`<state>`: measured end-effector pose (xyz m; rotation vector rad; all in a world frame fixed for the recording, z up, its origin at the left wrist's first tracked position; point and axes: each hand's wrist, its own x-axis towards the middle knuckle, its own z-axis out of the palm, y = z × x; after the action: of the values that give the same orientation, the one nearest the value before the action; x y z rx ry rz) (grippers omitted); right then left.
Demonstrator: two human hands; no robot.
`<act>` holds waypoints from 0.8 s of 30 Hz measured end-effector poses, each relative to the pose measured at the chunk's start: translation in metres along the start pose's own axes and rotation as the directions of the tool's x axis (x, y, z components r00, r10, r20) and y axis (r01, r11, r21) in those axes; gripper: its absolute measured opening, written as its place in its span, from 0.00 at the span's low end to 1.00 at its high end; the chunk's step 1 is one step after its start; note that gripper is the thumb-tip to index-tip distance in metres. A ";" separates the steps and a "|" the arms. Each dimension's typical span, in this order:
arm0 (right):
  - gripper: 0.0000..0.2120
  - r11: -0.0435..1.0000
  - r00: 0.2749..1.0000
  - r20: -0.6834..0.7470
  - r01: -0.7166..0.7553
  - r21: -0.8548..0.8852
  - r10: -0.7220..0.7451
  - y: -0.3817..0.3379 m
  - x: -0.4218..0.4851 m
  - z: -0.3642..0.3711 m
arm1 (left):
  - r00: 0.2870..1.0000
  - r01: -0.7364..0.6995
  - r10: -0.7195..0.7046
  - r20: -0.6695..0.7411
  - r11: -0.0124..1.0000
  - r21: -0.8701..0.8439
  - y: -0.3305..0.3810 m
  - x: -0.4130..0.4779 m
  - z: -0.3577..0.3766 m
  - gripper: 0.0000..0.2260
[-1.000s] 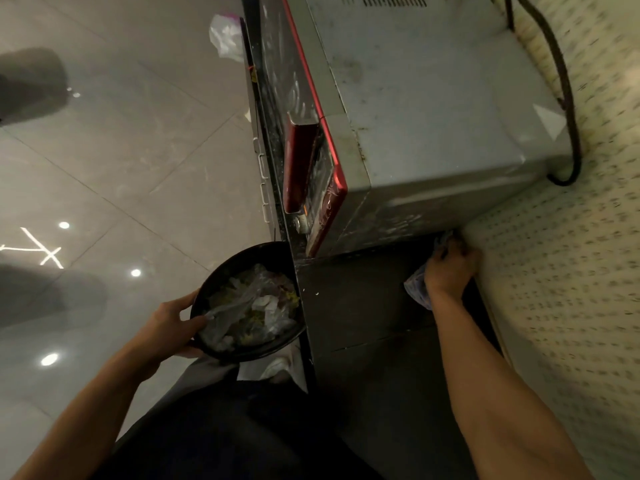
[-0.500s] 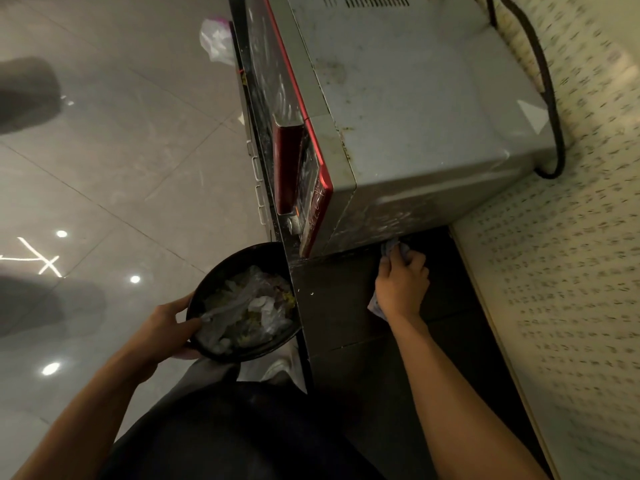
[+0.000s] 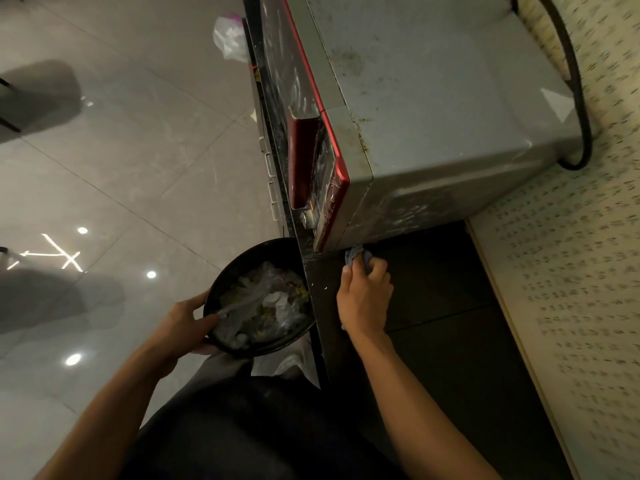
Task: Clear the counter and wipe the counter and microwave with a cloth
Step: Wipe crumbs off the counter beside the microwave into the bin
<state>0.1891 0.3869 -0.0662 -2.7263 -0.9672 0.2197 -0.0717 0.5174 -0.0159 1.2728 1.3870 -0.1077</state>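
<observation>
Nearest the camera, the left hand (image 3: 187,323) held the bowl (image 3: 239,265) off the counter's front edge, fingers curled round its rim and underside. The bowl was full of scraps (image 3: 266,306), plastic and food bits, and its far side sat against or just under the edge; which could not be told.

Just beyond, the right hand (image 3: 363,299) rested on the counter (image 3: 450,289), fingers closed on the bunched cloth (image 3: 353,255). The cloth touched the counter at the microwave's near front corner, where the case met the dark top. A few pale specks (image 3: 325,288) lay between the hand and the edge.

The step looked like sweeping crumbs off the counter into the bowl. To do it well, the cloth would want flattening out, since a wad rolls over grit; then one firm stroke from the microwave's base toward the edge, with the bowl's rim kept tight below it so nothing fell to the floor (image 3: 121,168). The bowl was heaped, so it needed holding level.

Farther off, the microwave (image 3: 433,98) showed smears on its top and side, seemingly not yet wiped. Its cord (image 3: 575,81) looped against the wall (image 3: 571,271) behind it.
</observation>
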 end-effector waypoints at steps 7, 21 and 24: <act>0.18 0.995 0.995 -0.021 0.100 -0.001 -0.100 -0.033 -0.027 0.009 | 1.000 -0.010 0.010 0.004 1.000 -0.002 -0.001 0.000 -0.001 0.25; 0.22 0.856 0.905 -0.035 0.413 0.310 -0.424 -0.029 -0.044 0.008 | 1.000 0.004 -0.003 0.021 1.000 -0.031 -0.006 0.000 -0.004 0.24; 0.19 0.910 0.982 -0.122 0.178 0.374 -0.142 0.008 -0.035 -0.008 | 1.000 0.004 -0.003 0.022 0.999 -0.051 -0.007 -0.001 -0.004 0.24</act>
<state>0.1693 0.3573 -0.0587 -2.2692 -0.9963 0.2238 -0.0790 0.5167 -0.0178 1.2236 1.3652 -0.0884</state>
